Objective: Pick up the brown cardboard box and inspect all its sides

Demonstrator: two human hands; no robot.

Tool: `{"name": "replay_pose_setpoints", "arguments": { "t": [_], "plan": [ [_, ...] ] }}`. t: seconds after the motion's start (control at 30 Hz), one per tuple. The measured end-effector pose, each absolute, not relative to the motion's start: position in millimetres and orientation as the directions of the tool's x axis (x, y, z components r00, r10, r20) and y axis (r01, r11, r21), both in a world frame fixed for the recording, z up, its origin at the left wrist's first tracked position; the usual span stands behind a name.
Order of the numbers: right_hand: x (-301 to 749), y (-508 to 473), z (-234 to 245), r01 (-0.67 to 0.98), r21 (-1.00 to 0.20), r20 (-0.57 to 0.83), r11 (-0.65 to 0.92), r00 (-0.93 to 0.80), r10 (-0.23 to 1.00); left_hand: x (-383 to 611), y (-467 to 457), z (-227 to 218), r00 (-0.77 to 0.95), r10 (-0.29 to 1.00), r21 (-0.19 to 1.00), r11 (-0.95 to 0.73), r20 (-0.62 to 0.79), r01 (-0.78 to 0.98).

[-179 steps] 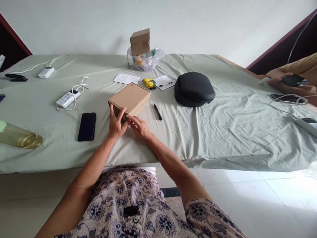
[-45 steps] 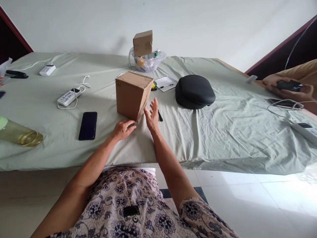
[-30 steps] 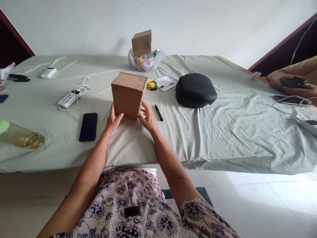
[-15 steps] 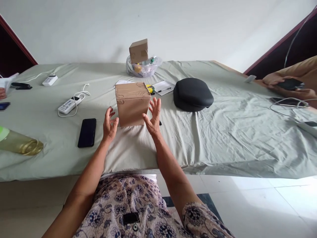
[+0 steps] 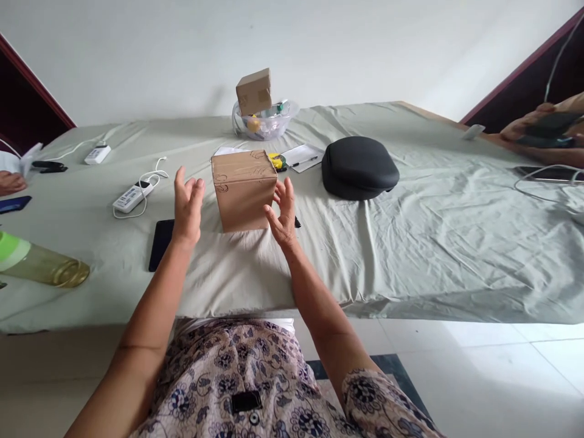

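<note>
A brown cardboard box (image 5: 244,198) with dark pen marks along its top edges stands upright on the cloth-covered table in front of me. My left hand (image 5: 187,204) is raised to the left of it, fingers stretched and apart from the cardboard. Close by the box's right side is my right hand (image 5: 281,212), its fingers spread and holding nothing; whether a fingertip touches the side is hard to tell. Below my left hand a black phone (image 5: 160,244) lies flat, partly covered by my wrist. A small black object (image 5: 297,222) pokes out behind my right hand.
A clear basket (image 5: 269,128) behind the box carries a smaller carton (image 5: 254,91). A black case (image 5: 359,167) sits to the right, paper and a pen (image 5: 305,163) beside it. Leftward are a power strip (image 5: 132,198) and a bottle (image 5: 45,263). Other people's hands show at both edges.
My left hand has moved up and left, away from the box, and now overlaps the phone's edge. My right hand stays beside the box. The view has shifted slightly.
</note>
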State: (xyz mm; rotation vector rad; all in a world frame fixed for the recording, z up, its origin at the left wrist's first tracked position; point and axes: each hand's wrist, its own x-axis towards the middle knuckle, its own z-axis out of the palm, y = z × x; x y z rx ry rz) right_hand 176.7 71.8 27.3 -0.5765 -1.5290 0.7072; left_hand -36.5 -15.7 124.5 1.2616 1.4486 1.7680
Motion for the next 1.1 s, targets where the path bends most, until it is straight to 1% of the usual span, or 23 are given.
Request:
{"name": "replay_pose_setpoints", "arguments": {
  "t": [0.07, 0.1, 0.23, 0.33, 0.47, 0.57, 0.67, 0.8, 0.87, 0.93, 1.0, 1.1],
  "plan": [
    [177, 73, 26, -0.058, -0.728, 0.686, 0.683, -0.065, 0.725, -31, 9, 117, -0.436, 0.84, 0.947, -0.28, 0.322, 0.16],
    [178, 73, 25, -0.057, -0.727, 0.686, 0.684, -0.061, 0.725, -26, 18, 112, -0.421, 0.839, 0.938, -0.299, 0.345, 0.173],
    [181, 76, 21, 0.004, -0.73, 0.682, 0.683, -0.038, 0.73, -3, 25, 94, -0.321, 0.79, 0.844, -0.429, 0.523, 0.321],
    [182, 70, 19, 0.099, -0.716, 0.694, 0.691, -0.002, 0.72, 8, 8, 85, -0.283, 0.746, 0.772, -0.454, 0.603, 0.445],
    [176, 52, 18, 0.179, -0.722, 0.689, 0.668, 0.092, 0.719, 23, -19, 81, -0.326, 0.673, 0.711, -0.432, 0.664, 0.555],
    [173, 41, 18, 0.214, -0.746, 0.665, 0.631, 0.194, 0.721, 37, -33, 79, -0.383, 0.606, 0.692, -0.43, 0.698, 0.581],
    [173, 38, 22, 0.234, -0.754, 0.656, 0.613, 0.238, 0.716, 42, -37, 76, -0.398, 0.565, 0.675, -0.453, 0.723, 0.582],
    [173, 40, 27, 0.234, -0.743, 0.668, 0.626, 0.212, 0.713, 32, -27, 67, -0.371, 0.577, 0.672, -0.492, 0.728, 0.553],
    [170, 42, 26, 0.223, -0.755, 0.654, 0.617, 0.186, 0.733, 23, -18, 57, -0.353, 0.6, 0.684, -0.517, 0.718, 0.514],
    [166, 45, 23, 0.192, -0.783, 0.618, 0.591, 0.135, 0.775, 15, -10, 46, -0.345, 0.644, 0.722, -0.523, 0.683, 0.453],
    [164, 51, 19, 0.154, -0.82, 0.566, 0.551, 0.082, 0.82, 8, -5, 34, -0.344, 0.699, 0.771, -0.493, 0.627, 0.403],
    [165, 59, 15, 0.096, -0.87, 0.49, 0.484, 0.047, 0.87, 2, -1, 19, -0.313, 0.755, 0.802, -0.447, 0.576, 0.396]
  ]
}}
